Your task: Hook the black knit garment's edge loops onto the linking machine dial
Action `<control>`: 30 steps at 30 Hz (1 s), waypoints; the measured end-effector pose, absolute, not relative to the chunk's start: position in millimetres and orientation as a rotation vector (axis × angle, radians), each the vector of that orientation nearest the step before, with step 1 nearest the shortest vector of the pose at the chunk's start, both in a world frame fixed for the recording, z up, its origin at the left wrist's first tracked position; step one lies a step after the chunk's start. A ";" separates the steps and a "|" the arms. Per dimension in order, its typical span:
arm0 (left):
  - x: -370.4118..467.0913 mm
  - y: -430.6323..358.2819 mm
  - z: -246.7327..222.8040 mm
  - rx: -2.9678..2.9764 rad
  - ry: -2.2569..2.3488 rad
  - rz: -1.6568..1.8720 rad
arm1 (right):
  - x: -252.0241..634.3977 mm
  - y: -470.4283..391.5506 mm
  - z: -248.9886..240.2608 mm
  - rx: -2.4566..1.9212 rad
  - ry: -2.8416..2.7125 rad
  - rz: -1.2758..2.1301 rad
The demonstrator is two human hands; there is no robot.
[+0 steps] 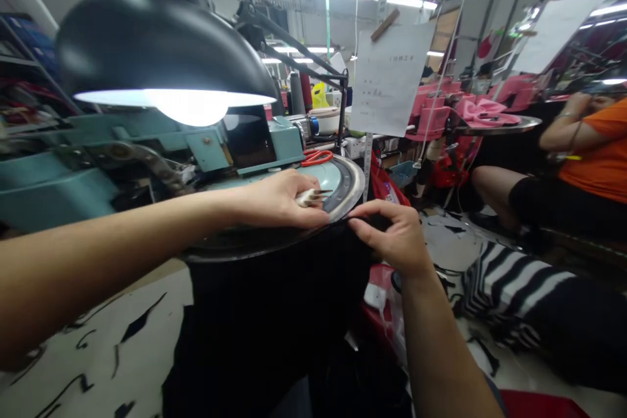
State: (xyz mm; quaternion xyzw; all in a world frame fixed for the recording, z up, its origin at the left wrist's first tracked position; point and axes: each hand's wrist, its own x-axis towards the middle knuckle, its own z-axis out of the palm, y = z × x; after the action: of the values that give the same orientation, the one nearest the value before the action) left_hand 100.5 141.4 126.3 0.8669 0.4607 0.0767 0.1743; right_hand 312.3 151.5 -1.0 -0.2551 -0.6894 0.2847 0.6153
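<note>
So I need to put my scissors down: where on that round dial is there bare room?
Bare teal centre of the dial, between the red scissors and the left hand. Crowded at the near rim: both hands, right hand, press black fabric there; the machine blocks the left.

Both hands (279, 199) (392, 235) forward, fingers pinched

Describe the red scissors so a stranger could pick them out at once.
Start at the big black lamp and drop to the teal machine beneath it. The scissors lie at its right end, by the round dial; their red-orange handles stand out against the teal.
</note>
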 end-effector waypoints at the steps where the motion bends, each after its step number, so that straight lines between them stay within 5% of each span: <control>1: 102.5 142.1 125.7 2.451 1.327 0.225 | 312.4 152.3 -0.8 -0.596 -1.578 0.650; 13: 124.1 148.7 122.1 2.394 1.427 0.282 | 315.6 169.1 5.4 -0.589 -1.558 0.617; 21: 129.4 151.9 122.2 2.455 1.415 0.272 | 327.1 202.1 -53.7 -0.590 -1.565 1.057; 30: 131.5 160.7 119.4 2.499 1.389 0.293 | 329.7 189.8 -5.1 -0.434 -1.534 1.017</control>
State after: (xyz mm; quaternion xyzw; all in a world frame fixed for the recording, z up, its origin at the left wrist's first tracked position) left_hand 131.5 160.7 119.4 0.8618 0.4789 0.1010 0.1333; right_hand 329.7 189.8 -5.1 -0.1859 -0.6577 0.4359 0.5856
